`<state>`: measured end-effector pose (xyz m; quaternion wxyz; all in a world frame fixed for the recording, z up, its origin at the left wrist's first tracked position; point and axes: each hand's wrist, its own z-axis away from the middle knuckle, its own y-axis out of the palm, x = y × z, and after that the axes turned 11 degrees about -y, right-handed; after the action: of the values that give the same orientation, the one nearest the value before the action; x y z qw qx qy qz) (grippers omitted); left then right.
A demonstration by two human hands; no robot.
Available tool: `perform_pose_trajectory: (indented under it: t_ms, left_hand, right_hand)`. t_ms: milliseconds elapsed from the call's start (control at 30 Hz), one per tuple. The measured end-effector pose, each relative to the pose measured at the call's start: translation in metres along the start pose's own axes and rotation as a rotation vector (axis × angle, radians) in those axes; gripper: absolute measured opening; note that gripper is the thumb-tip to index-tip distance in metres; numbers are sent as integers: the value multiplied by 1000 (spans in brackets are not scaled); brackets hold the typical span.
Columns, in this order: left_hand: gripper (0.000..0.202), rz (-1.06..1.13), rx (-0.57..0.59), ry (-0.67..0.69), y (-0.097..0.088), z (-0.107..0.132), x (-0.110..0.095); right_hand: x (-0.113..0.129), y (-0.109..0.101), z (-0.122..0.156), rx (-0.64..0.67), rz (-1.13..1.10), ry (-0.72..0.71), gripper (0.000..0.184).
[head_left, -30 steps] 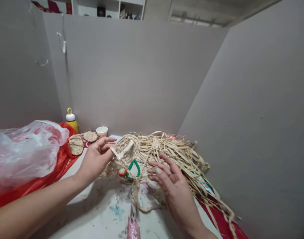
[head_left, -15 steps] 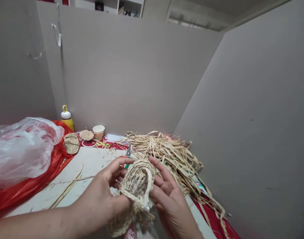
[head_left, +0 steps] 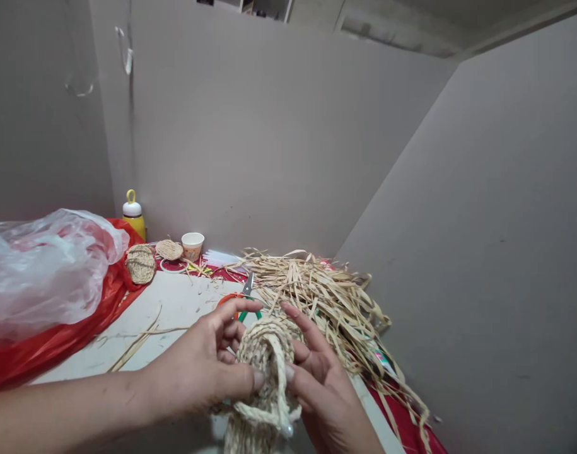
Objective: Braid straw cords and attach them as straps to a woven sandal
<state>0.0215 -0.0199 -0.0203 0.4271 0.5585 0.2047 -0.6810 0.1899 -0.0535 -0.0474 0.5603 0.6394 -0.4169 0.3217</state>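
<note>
The woven straw basket (head_left: pixel 264 353) is held over the worktop's (head_left: pixel 174 309) near edge by both hands. The left hand (head_left: pixel 207 369) has its fingers curled round the basket's left side, thumb on the braided rim, and the right hand (head_left: pixel 321 391) has its fingers closed against the right side. Scissors (head_left: pixel 243 295) (orange and green handles) lie just behind, beside the loose straw pile (head_left: pixel 326 296) along the right edge.

The woven basket (head_left: pixel 264 353) sits at the near edge of the table (head_left: pixel 174 309), held between the two hands: left hand (head_left: pixel 207 369) on its left, right hand (head_left: pixel 323 391) on its right. Just behind it lie the scissors (head_left: pixel 243 296), with the straw pile (head_left: pixel 326 296) behind and to the right. Far left is a plastic bag (head_left: pixel 42 271) (the bottle (head_left: pixel 134 214) stands behind it), and right of the bottle, along the wall, is a cup (head_left: pixel 192 245).
</note>
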Motion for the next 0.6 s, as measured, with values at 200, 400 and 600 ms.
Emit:
perform_pose_trajectory:
  t_ms: [200,400,600]
  left_hand:
    - [64,64,3,6,1,-5,8]
    - [63,183,79,-33,-3,-5,8]
    - [68,270,153,-65,-8,-11,13]
  right_hand:
    - [-1,0,-1,49,-9,68,74]
    - [-6,-3,-2,48,-114,133,72]
    - [-9,-5,-4,55,-152,154,72]
